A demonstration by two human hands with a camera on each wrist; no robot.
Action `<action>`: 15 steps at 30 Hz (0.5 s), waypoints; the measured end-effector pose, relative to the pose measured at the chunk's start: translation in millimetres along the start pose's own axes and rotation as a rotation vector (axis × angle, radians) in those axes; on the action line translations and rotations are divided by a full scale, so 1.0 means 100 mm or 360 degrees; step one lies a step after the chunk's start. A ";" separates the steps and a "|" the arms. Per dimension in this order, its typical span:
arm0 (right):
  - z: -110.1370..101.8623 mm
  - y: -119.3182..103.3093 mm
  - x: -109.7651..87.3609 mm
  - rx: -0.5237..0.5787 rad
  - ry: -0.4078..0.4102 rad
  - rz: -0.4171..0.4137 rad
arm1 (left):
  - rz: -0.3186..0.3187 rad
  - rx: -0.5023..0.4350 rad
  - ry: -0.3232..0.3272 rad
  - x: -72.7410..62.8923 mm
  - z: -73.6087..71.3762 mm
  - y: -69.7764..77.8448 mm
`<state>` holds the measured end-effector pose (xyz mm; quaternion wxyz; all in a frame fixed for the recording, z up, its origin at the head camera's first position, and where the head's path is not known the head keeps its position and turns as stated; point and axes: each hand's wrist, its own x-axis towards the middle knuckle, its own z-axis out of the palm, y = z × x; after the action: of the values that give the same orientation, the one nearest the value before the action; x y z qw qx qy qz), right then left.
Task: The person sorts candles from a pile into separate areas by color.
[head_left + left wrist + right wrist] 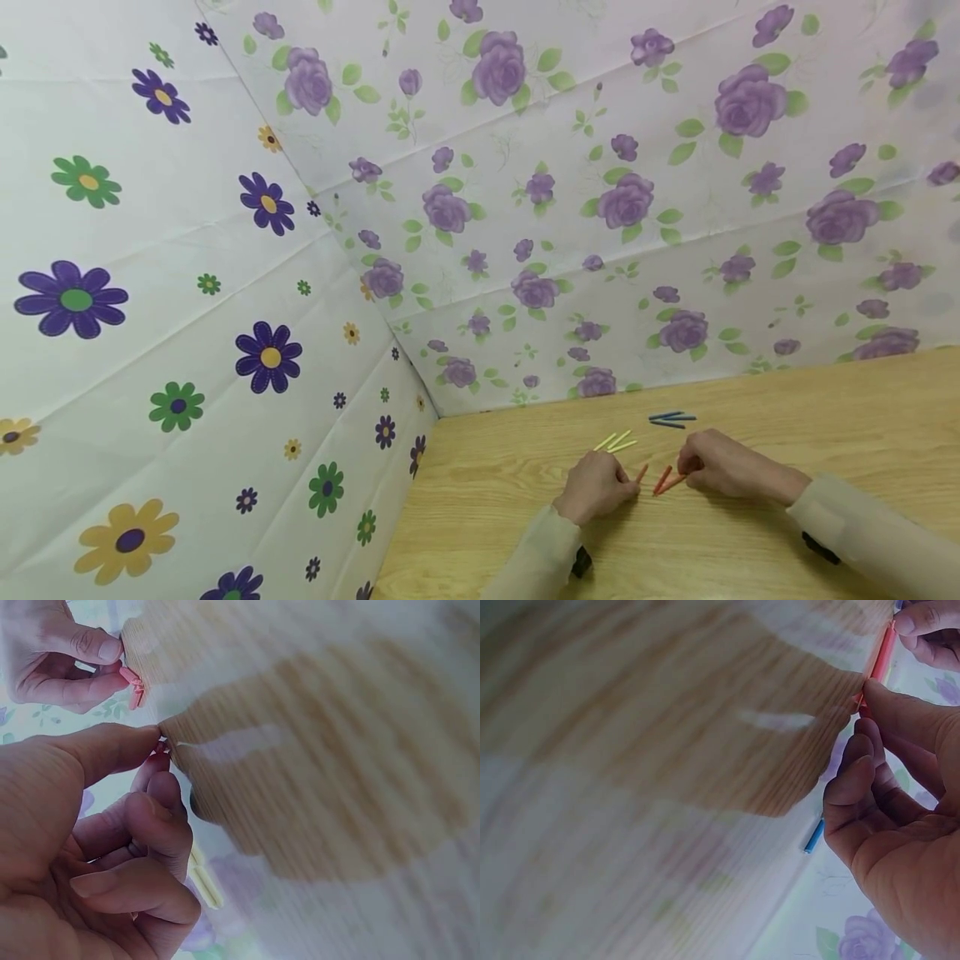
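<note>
My left hand is low over the table, its thumb and forefinger pinching a short orange-red stick. Opposite it, my right hand pinches another orange-red stick by one end. A third red stick lies between the hands, touching or very near the right hand's stick. In the left wrist view, only a bit of red shows between the left fingertips. The right wrist view has red sticks reaching from the right thumb toward the left hand.
Several yellow sticks lie just beyond the left hand. Several blue sticks are farther back, beyond the right hand. The wood-grain table meets a flowered sheet behind and another on the left.
</note>
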<state>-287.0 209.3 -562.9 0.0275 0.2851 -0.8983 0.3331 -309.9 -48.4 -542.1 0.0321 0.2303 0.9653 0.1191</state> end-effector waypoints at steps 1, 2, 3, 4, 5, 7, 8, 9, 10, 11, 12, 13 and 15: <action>0.00 0.00 0.00 -0.0006 0.0002 -0.0001 | 0.0011 0.0010 0.0006 0.00 0.00 0.00; 0.00 0.00 0.00 -0.0013 0.0004 -0.0002 | 0.0012 0.0016 0.0006 0.00 0.00 0.00; 0.00 0.00 0.00 -0.0016 0.0005 -0.0001 | 0.0014 0.0022 0.0004 0.01 0.01 0.00; 0.00 -0.01 0.01 -0.0021 0.0006 0.0002 | 0.0017 0.0032 0.0005 0.01 0.01 0.00; 0.00 -0.01 0.01 -0.0025 0.0006 0.0004 | 0.0020 0.0043 0.0005 0.01 0.01 0.00; 0.00 -0.01 0.01 -0.0036 0.0008 0.0007 | 0.0026 0.0067 0.0011 0.01 0.01 0.00; 0.00 -0.01 0.01 -0.0040 0.0011 0.0006 | 0.0019 0.0074 0.0006 0.02 0.01 0.00; 0.00 -0.01 0.01 -0.0041 0.0014 0.0004 | 0.0021 0.0083 0.0007 0.02 0.01 0.00; 0.00 -0.01 0.01 -0.0042 0.0017 -0.0001 | 0.0025 0.0089 0.0012 0.02 0.01 0.00; 0.00 -0.01 0.01 -0.0042 0.0020 -0.0006 | 0.0031 0.0096 0.0019 0.02 0.01 0.00; 0.00 -0.01 0.01 -0.0041 0.0022 -0.0010 | 0.0037 0.0100 0.0024 0.02 0.01 0.00; 0.00 -0.01 0.01 -0.0036 0.0023 -0.0011 | 0.0045 0.0103 0.0029 0.01 0.01 0.00; 0.00 -0.01 0.00 -0.0035 0.0023 -0.0016 | 0.0048 0.0093 0.0029 0.01 0.00 0.00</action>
<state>-287.0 208.5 -562.5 0.0386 0.2871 -0.9002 0.3252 -310.5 -47.8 -542.2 0.0147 0.2445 0.9650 0.0933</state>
